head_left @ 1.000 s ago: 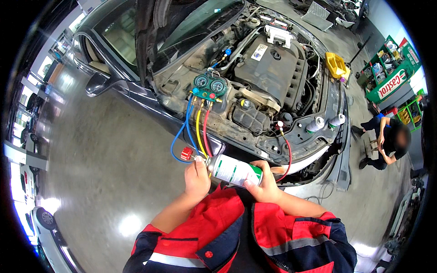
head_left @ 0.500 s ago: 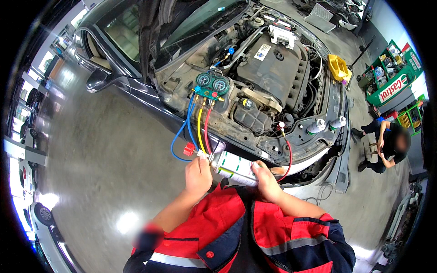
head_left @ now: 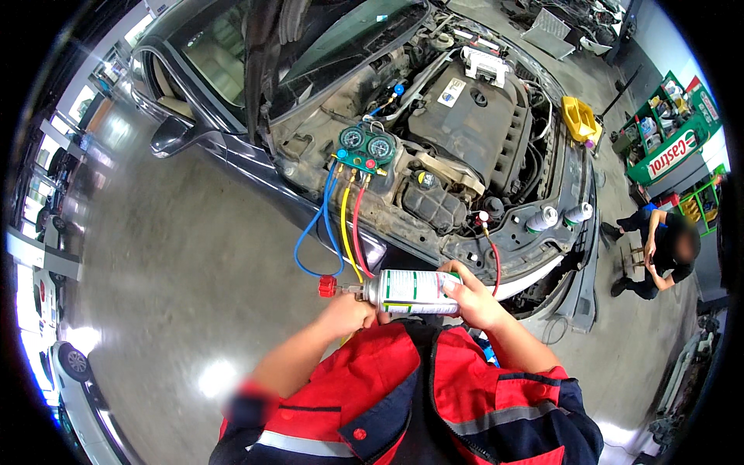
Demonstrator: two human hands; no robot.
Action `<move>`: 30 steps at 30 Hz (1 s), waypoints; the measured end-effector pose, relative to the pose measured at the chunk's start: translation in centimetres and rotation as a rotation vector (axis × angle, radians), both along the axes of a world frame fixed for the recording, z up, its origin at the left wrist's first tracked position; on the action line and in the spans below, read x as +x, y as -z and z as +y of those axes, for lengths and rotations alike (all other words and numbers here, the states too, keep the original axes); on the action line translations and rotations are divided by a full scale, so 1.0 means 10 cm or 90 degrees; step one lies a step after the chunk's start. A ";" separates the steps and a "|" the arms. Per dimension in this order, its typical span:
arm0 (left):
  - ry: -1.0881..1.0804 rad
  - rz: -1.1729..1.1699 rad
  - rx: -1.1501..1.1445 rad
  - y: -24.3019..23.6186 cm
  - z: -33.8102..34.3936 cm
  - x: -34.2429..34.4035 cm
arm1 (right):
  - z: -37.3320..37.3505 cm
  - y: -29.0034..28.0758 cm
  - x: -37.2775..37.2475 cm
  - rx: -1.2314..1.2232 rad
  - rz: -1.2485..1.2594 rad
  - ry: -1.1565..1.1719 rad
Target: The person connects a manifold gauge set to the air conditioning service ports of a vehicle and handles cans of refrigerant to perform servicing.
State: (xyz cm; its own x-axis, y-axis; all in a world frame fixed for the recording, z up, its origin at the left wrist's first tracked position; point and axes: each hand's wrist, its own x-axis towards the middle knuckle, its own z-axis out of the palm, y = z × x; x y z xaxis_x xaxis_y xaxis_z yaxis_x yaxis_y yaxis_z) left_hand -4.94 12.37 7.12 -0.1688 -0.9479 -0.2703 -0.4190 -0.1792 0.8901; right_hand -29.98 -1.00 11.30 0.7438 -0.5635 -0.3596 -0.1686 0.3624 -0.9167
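My right hand (head_left: 474,298) grips a white-and-green spray can (head_left: 411,290) lying sideways in front of the car. My left hand (head_left: 349,314) is closed at the can's top fitting, below a red valve knob (head_left: 327,285); a yellow hose runs down behind it. A teal manifold gauge set (head_left: 364,151) rests on the engine bay's edge, with blue (head_left: 302,240), yellow and red hoses hanging from it. A small red coupler (head_left: 483,218) with a red hose is attached in the bay. Two more cans (head_left: 541,219) stand on the front panel.
A dark car (head_left: 203,163) stands with its bonnet raised. A yellow container (head_left: 577,118) sits at its front. A person (head_left: 663,252) in dark clothes sits low on the right, near a green shelf rack (head_left: 659,147). Another car (head_left: 74,364) is at the far left.
My left hand has moved lower and is now below the fitting. The can lies more level, with its valve knob lower and slightly right. The person on the right stays seated.
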 end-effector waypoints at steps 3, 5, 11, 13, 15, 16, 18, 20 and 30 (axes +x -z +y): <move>0.010 -0.323 -0.233 0.16 0.02 -0.02 | 0.09 0.03 0.03 -0.086 0.038 0.028; -0.075 -0.320 -0.320 0.24 0.01 -0.07 | 0.16 0.07 0.07 -0.140 0.047 0.042; -0.258 -0.204 -0.249 0.29 -0.05 -0.13 | 0.36 0.10 0.16 -0.087 0.069 0.109; -0.294 -0.162 -0.190 0.23 -0.05 -0.17 | 0.35 0.24 0.17 -0.039 0.052 0.124; -0.273 -0.174 -0.195 0.25 -0.02 -0.18 | 0.32 0.41 0.19 0.025 0.014 0.140; -0.232 -0.206 -0.228 0.39 0.02 -0.13 | 0.32 0.46 0.19 0.057 -0.006 0.148; -0.150 -0.303 -0.257 0.49 0.05 -0.05 | 0.31 0.34 0.20 0.228 0.018 0.141; -0.064 -0.432 -0.248 0.56 0.07 0.01 | 0.33 0.38 0.24 0.326 -0.002 0.136; -0.494 -0.030 -0.217 0.14 -0.16 -0.45 | 0.26 0.11 0.28 0.065 -0.065 0.069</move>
